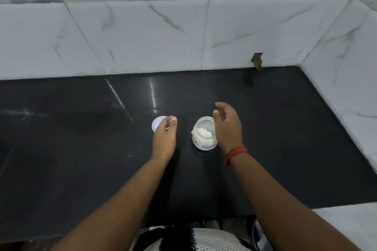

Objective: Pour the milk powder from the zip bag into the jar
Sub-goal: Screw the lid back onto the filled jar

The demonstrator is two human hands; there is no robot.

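White marble-look wall tiles (142,32) are filling the far side and the right edge of the view, meeting in a corner at about two o'clock, where a small chipped hole (257,61) is showing at the base of the wall. Below them a glossy black tabletop (81,138) is stretching across the whole width and catching streaks of light. Both bare forearms are reaching in from six o'clock.

The right hand (227,126) is hovering at the three o'clock side of the jar, its grip wide, with fingers loosely spread and holding nothing; a red thread band (234,154) is circling that wrist. The left hand (164,138) is lying over the lid, its grip narrow, with fingertips pinching the lid's near edge.

The clear jar (205,133) is standing upright and uncovered near the centre of the tabletop, with a heap of white milk powder (203,131) sitting inside and a handwritten paper label (207,146) showing on its near side. The white round lid (158,123) is at nine o'clock from the jar, apart from it. A few white specks (129,155) are lying on the tabletop at seven o'clock from the lid.
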